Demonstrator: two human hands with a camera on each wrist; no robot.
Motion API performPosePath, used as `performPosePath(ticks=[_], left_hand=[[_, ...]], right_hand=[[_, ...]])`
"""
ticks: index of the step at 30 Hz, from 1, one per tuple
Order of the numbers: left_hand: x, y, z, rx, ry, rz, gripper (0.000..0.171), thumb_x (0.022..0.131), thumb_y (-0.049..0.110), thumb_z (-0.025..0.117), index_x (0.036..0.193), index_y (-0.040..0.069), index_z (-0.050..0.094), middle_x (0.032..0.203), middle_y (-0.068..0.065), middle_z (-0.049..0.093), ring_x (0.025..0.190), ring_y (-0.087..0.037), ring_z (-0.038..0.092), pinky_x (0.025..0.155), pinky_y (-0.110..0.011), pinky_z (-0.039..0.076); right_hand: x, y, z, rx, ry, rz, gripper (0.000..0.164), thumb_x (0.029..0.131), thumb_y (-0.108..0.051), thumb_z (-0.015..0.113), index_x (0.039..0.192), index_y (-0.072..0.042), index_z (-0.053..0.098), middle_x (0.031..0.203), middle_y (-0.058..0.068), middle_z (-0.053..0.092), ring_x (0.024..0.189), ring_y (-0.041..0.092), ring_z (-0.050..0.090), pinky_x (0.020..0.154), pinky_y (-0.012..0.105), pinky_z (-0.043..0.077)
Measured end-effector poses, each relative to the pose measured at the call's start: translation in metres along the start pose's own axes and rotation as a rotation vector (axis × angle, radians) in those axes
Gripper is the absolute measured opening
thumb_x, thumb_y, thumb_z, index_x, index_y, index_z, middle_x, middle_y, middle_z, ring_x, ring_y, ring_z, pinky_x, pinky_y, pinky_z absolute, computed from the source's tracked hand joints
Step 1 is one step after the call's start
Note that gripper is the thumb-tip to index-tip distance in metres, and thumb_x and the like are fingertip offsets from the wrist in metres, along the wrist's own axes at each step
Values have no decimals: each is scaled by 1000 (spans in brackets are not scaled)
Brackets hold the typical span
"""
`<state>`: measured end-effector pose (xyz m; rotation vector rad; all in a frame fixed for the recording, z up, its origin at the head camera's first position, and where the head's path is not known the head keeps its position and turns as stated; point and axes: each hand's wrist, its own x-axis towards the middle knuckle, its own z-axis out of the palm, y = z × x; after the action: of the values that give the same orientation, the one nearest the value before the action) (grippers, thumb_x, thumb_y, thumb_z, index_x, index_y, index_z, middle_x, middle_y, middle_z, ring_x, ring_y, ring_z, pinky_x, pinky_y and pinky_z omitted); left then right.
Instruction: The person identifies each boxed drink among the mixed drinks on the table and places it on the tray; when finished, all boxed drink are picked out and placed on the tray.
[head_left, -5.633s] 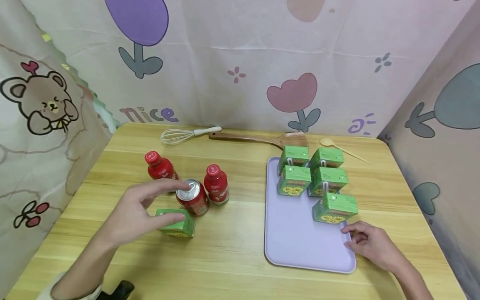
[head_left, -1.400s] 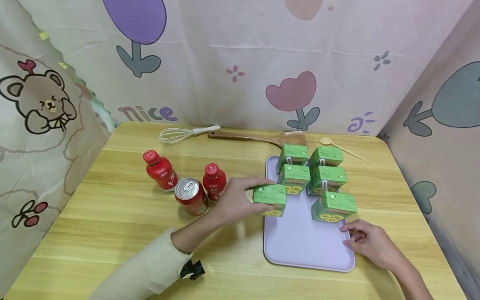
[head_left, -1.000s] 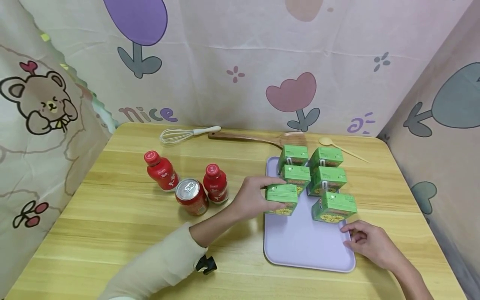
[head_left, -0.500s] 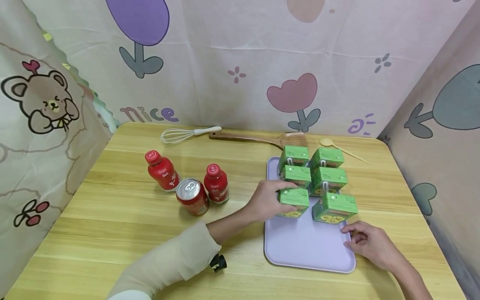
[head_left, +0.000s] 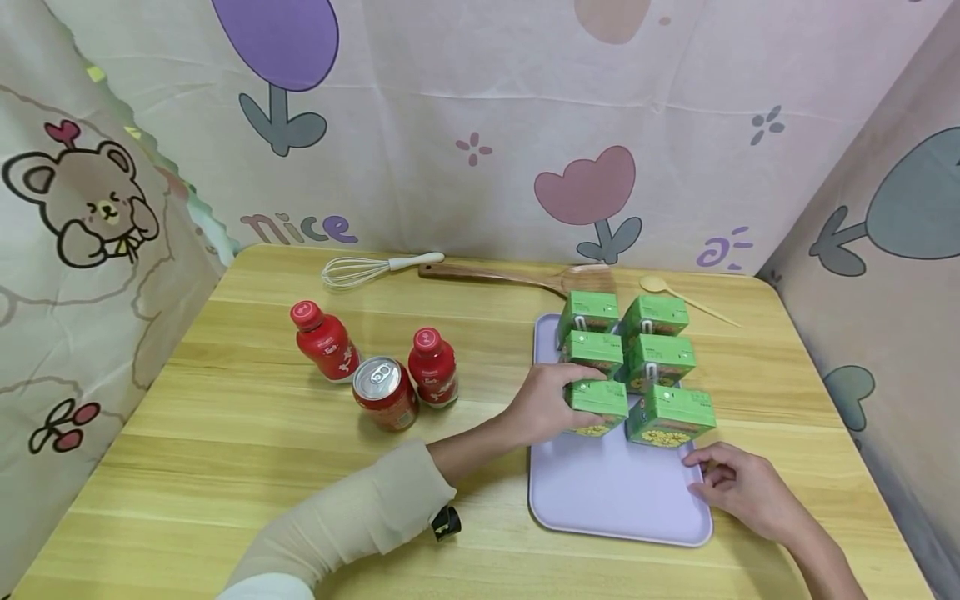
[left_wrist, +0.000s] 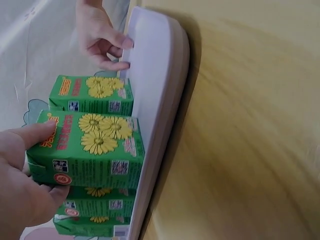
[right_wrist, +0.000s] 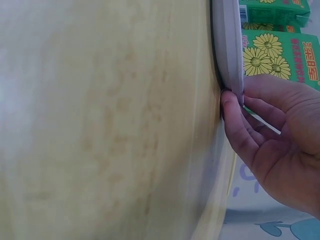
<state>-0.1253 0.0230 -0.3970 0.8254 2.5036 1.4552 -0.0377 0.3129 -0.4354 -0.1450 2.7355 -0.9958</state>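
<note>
My left hand (head_left: 542, 406) pinches a green juice box (head_left: 600, 400) between thumb and fingers, over the left side of a lavender tray (head_left: 615, 492). In the left wrist view the same juice box (left_wrist: 95, 145), printed with yellow flowers, appears upright with its base at the tray. Several more green juice boxes (head_left: 672, 410) stand on the tray in two columns, behind and to the right of it. At the tray's right edge my right hand (head_left: 746, 490) grips the rim. The right wrist view shows the right hand (right_wrist: 280, 135) with the tray edge (right_wrist: 232, 50) between thumb and fingers.
Two red bottles (head_left: 326, 343) and a red can (head_left: 385, 395) stand on the left of the wooden table (head_left: 247, 467). Along the back lie a whisk (head_left: 375, 268), a wooden spatula (head_left: 517, 277) and a yellow spoon (head_left: 682, 296). A printed cloth hangs behind.
My left hand has carried the juice box from beside the can rightward onto the tray area, then slightly nearer the front-right box. The right hand has kept its place on the rim.
</note>
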Motion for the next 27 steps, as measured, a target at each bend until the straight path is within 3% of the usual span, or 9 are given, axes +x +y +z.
performPosePath(ticks=[5, 12, 16, 22, 27], left_hand=[[1, 0, -1, 12, -26, -5, 46, 72, 19, 83, 115, 14, 66, 115, 0, 68, 102, -7, 61, 81, -13, 47], [-1, -1, 2, 14, 2, 50, 48, 73, 21, 82, 116, 9, 66, 115, -2, 69, 102, -8, 62, 80, -12, 47], [-1, -2, 1, 10, -14, 34, 48, 73, 22, 82, 117, 12, 66, 116, -1, 68, 103, -7, 61, 80, -12, 48], [-5, -7, -4, 66, -54, 10, 51, 76, 26, 80, 122, 13, 62, 123, 1, 65, 114, -11, 58, 93, -21, 48], [-13, -6, -14, 149, -51, 16, 55, 80, 28, 77, 129, 11, 57, 130, -4, 61, 122, -17, 55, 101, -29, 46]], right_hand=[[0, 0, 0, -2, 1, -4, 28, 73, 0, 76, 99, -6, 68, 85, 2, 62, 67, -3, 52, 56, 20, 49], [-1, 0, 0, -6, 5, 10, 28, 73, 0, 76, 99, -5, 68, 83, 2, 61, 67, -2, 51, 56, 20, 48], [-1, 0, 0, -1, -3, 6, 28, 73, -1, 76, 99, -6, 67, 85, 3, 62, 67, -2, 52, 57, 20, 48], [0, -2, -1, 10, -27, 8, 28, 73, -3, 76, 100, -5, 67, 86, 4, 63, 68, -3, 53, 58, 20, 50], [3, -2, -10, 8, -109, -5, 29, 74, -8, 77, 101, -5, 67, 89, 4, 65, 69, -3, 53, 59, 20, 50]])
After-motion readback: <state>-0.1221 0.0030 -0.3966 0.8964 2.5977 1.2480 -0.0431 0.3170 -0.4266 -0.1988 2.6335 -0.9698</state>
